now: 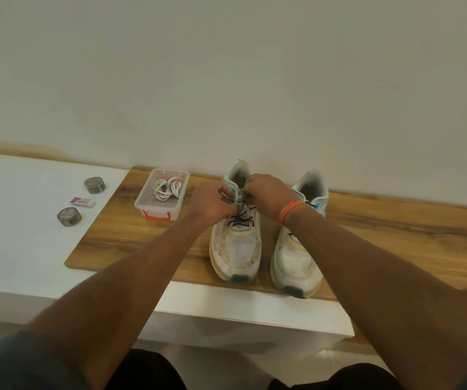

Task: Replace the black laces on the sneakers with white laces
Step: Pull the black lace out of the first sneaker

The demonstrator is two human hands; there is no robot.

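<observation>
Both hands are up at the top of the left sneaker (pixel 236 237), working on the black lace (pixel 240 219) where the knot would be. The left hand (pixel 212 205) has its fingers curled in and looks to be pinching a bit of lace near the top eyelets, and the right hand (pixel 266 197), the one with the orange wristband (pixel 288 211), is bent over the same spot with its fingers tucked around the lace too. Honestly the knot itself is hidden under the knuckles, so I can't say if it's loose yet.

The pair sits side by side on the wooden board (pixel 395 229) on the table (pixel 15 249), toes pointing at the person. The right sneaker (pixel 297 254) is untouched, its lace mostly hidden behind the wrist. The white laces (pixel 169 188) are bundled in the clear plastic box (pixel 160 205) just left of the shoes, so nothing's been swapped, this is very much step one.

If it were me: pick the knot open with the fingertips instead of yanking, then pull the lace out one crossing at a time from the top down, so the eyelets don't get stressed. I'd keep one hand pinning the tongue, since the shoe will probably slide on that smooth board. There are also two little round tins (pixel 95 185) and an eraser-looking thing (pixel 83 202) off to the left, not involved.
</observation>
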